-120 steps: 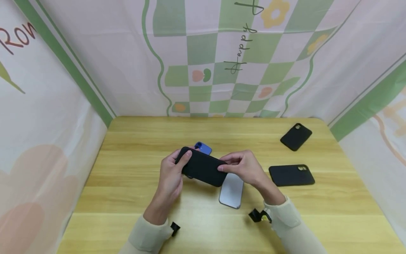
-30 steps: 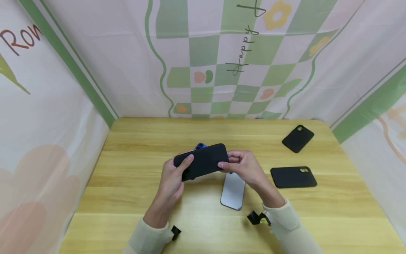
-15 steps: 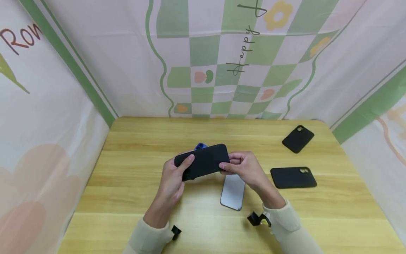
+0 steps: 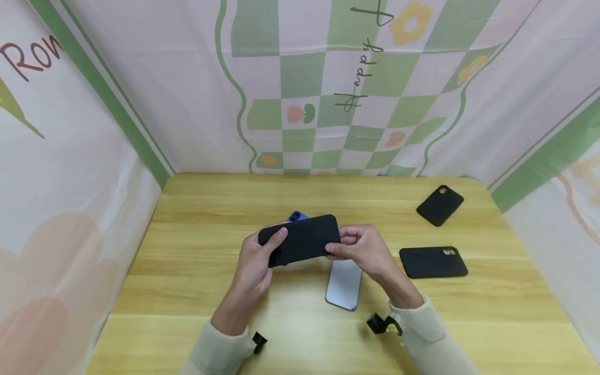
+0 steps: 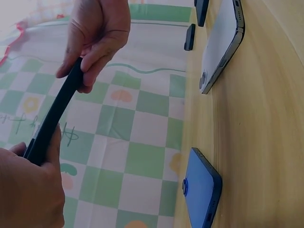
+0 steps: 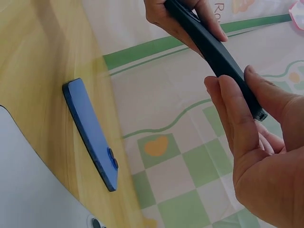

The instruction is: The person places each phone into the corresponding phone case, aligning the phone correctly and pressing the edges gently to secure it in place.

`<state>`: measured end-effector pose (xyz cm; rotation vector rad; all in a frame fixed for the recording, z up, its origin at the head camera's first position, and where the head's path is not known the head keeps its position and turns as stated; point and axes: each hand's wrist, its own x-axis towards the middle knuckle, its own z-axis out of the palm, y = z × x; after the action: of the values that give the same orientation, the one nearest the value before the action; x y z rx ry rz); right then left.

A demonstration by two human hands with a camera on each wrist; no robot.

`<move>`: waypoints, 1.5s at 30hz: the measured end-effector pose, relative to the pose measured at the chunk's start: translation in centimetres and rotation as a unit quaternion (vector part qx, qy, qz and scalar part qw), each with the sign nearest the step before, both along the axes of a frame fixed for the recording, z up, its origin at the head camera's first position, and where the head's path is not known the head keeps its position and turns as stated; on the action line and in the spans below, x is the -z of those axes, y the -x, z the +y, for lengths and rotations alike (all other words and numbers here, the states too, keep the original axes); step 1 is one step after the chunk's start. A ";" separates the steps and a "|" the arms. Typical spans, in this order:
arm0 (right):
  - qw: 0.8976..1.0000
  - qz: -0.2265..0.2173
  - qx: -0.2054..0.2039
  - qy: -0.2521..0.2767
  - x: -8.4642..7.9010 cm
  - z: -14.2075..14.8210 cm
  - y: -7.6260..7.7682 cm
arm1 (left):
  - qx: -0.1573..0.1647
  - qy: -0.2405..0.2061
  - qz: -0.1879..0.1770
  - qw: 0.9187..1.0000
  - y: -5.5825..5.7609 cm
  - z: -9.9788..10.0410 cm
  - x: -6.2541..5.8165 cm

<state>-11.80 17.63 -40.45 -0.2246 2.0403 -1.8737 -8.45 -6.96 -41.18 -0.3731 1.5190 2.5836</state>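
Observation:
Held level above the table, a black phone case [image 4: 304, 239] spans both hands, its plain outer face upward. The left hand [image 4: 253, 258] grips its left end, thumb lying across the face. At the other end, the right hand [image 4: 361, 247] pinches the lower right corner between thumb and fingers. A raised camera surround [image 6: 190, 15] shows near the left hand in the right wrist view. Behind the case lies a blue phone [image 4: 296, 214], mostly hidden in the head view but plain in the left wrist view. A white phone [image 4: 344, 286] lies below the right hand.
Two more black phone cases lie on the wooden table [image 4: 206, 291] at the right: one [image 4: 433, 262] near the right hand, another [image 4: 440, 205] farther back. Patterned cloth [image 4: 300, 73] walls the back and sides. Small black wrist cameras hang at both cuffs.
Since four seconds ago the case has turned, its right end swinging upward, and more of the blue phone is covered. Over the last second it has dipped only slightly at the right.

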 end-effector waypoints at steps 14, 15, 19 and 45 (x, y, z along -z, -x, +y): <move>0.999 -0.004 0.008 0.043 -0.2 -0.1 -0.4 | 0.007 -0.017 0.001 1.000 0.3 -0.2 -0.3; 0.999 -0.007 0.012 0.047 -0.2 -0.2 -0.5 | 0.008 -0.017 0.000 1.000 0.3 -0.2 -0.3; 0.997 -0.019 0.027 0.072 -0.1 -0.5 -0.6 | 0.004 -0.017 0.004 1.000 0.4 -0.1 -0.4; 0.964 -0.074 0.103 0.234 0.8 -3.1 -1.6 | -0.067 -0.114 0.040 0.990 0.1 1.4 -1.1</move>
<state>-10.15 14.56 -41.25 0.0131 1.5482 -2.4050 -8.53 -5.54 -40.13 -0.3620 1.2404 2.8699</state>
